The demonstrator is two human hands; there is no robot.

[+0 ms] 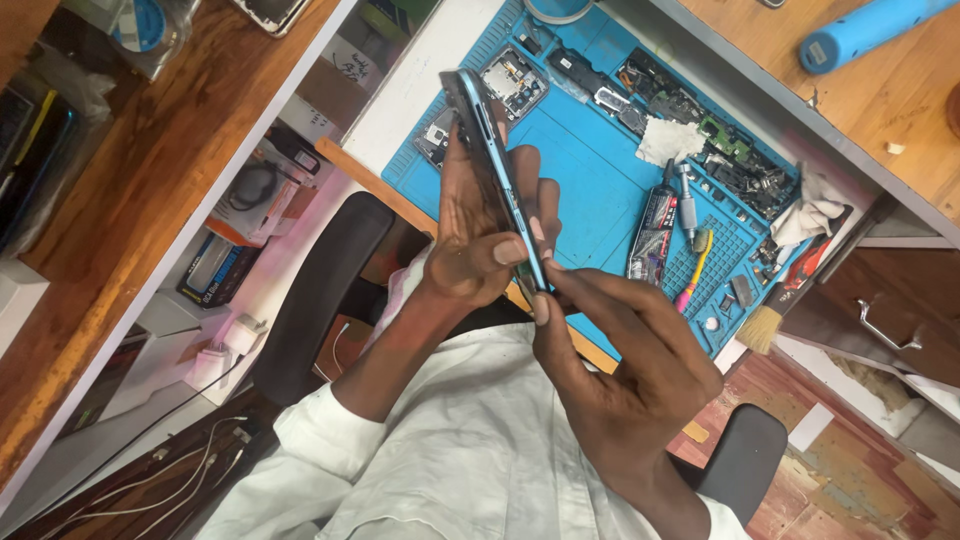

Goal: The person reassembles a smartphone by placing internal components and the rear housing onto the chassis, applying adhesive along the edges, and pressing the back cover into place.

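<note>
Left hand: the left hand point(478, 235) is at frame centre, wrapped round a phone point(497, 170), thumb across the near face, fingers behind the far edge.
Right hand: the right hand point(625, 375) sits lower right of centre, fingers pinched narrow at the phone's lower edge; whether they hold a small tool there I cannot tell.
Phone: thin, blue-edged, seen edge-on and tilted, running from upper centre down to the point where both hands meet, held above the mat's near edge.
Mat: a blue mat point(590, 190) fills the upper centre and right, lying on a pale bench.
On the mat: an opened phone body point(513, 82) at the top, dark small parts point(745, 170) strewn toward the right, a white cloth scrap point(668, 140), a dark tube point(652, 235), a pink and yellow tool point(692, 272) just beside the tube.
Brush: a brush point(775, 315) lies at the mat's lower right corner.
Upper right: a blue cylinder point(865, 30) on a wooden shelf.
Left: boxes point(235, 235) under a wooden counter, white cables point(190, 470) at lower left.
Clothing: white sleeves point(450, 450) along the bottom.
</note>
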